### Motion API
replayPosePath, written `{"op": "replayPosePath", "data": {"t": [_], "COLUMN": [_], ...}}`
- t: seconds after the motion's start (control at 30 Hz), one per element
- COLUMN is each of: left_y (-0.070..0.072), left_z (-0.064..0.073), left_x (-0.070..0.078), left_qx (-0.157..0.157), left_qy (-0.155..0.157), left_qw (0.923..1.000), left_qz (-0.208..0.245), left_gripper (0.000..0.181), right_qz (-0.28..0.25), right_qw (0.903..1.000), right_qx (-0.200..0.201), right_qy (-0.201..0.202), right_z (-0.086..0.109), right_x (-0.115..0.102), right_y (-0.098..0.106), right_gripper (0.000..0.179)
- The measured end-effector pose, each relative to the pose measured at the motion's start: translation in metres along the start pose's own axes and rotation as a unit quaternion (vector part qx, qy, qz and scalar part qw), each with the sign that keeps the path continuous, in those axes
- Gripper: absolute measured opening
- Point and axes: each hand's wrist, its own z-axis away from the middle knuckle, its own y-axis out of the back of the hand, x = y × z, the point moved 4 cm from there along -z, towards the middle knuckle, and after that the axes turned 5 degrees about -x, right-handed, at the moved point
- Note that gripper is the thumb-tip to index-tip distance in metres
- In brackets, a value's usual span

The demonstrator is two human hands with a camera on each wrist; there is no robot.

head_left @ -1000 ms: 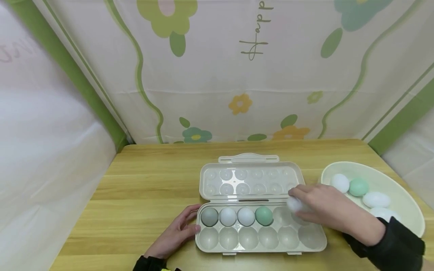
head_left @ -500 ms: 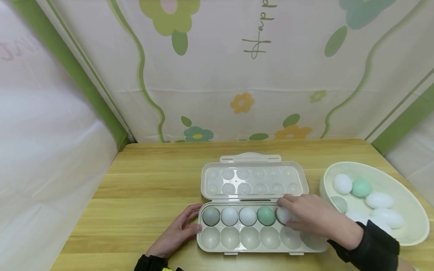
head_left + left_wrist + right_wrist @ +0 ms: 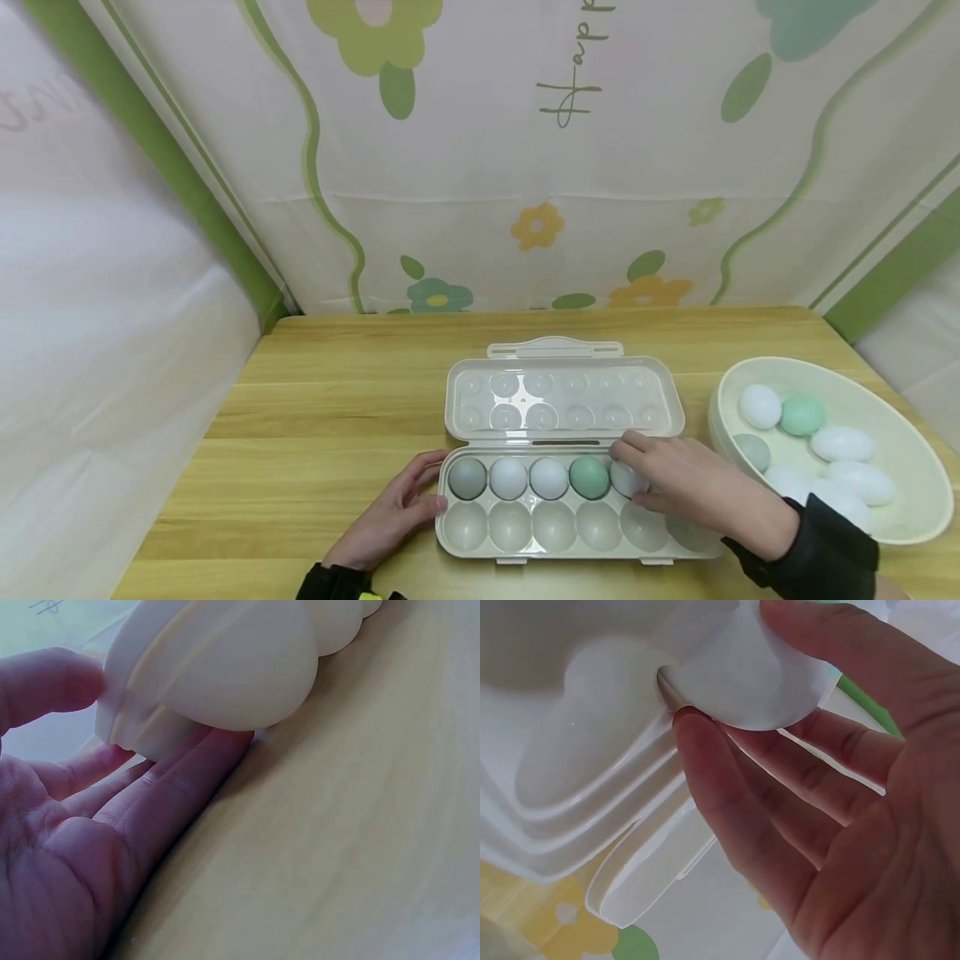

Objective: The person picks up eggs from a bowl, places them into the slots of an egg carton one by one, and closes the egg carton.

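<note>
egg in open carton, pinched by right fingers, left fingers gripping carton's left end

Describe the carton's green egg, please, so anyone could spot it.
In the head view, an open egg carton lies on the wooden table, left of the bowl. In the row beside its lid, the green egg is fourth from the left. It is the only green one showing there, between two white eggs.

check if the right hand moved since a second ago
Yes, leftward along the egg carton: the right hand is now closer to the carton's green egg.
</note>
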Motion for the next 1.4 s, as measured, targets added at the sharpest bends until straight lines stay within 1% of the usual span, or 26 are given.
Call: {"op": "replayPosePath", "data": {"t": [0.27, 0.43, 0.6, 0.7, 0.9, 1.03, 1.17, 1.23, 1.4], "left_y": [0.0, 0.001, 0.001, 0.001, 0.001, 0.001, 0.001, 0.001, 0.001], "left_z": [0.0, 0.0, 0.0, 0.0, 0.0, 0.0, 0.0, 0.0, 0.0], "left_x": [0.0, 0.001, 0.001, 0.001, 0.001, 0.001, 0.001, 0.001, 0.0], "left_qx": [0.003, 0.003, 0.002, 0.001, 0.002, 0.001, -0.001, -0.002, -0.005], "left_qy": [0.0, -0.003, 0.0, 0.002, 0.005, 0.004, 0.003, 0.003, 0.003], "left_qw": [1.0, 0.9998, 0.9998, 0.9999, 0.9999, 0.9999, 1.0, 1.0, 1.0], "left_qz": [-0.005, -0.02, -0.018, -0.015, -0.013, -0.012, -0.008, -0.007, -0.008], "left_gripper": [0.052, 0.052, 0.052, 0.052, 0.052, 0.052, 0.052, 0.052, 0.052], "right_qz": [-0.003, 0.01, 0.029, 0.036, 0.041, 0.052, 0.06, 0.064, 0.077], "right_qw": [0.9996, 0.9994, 0.9985, 0.9981, 0.9981, 0.9974, 0.9971, 0.9967, 0.9952], "right_qx": [0.001, 0.019, 0.039, 0.046, 0.045, 0.045, 0.024, 0.02, 0.031], "right_qy": [-0.027, -0.026, -0.025, -0.02, -0.008, -0.019, -0.04, -0.045, -0.052], "right_z": [0.003, 0.007, 0.011, 0.013, 0.019, 0.024, 0.028, 0.031, 0.039], "right_x": [0.0, 0.001, 0.002, 0.002, 0.007, 0.012, 0.017, 0.019, 0.024], "right_y": [0.0, 0.002, 0.005, 0.01, 0.024, 0.034, 0.04, 0.043, 0.05], "right_gripper": [0.048, 0.051, 0.05, 0.05, 0.048, 0.047, 0.046, 0.046, 0.044]}}
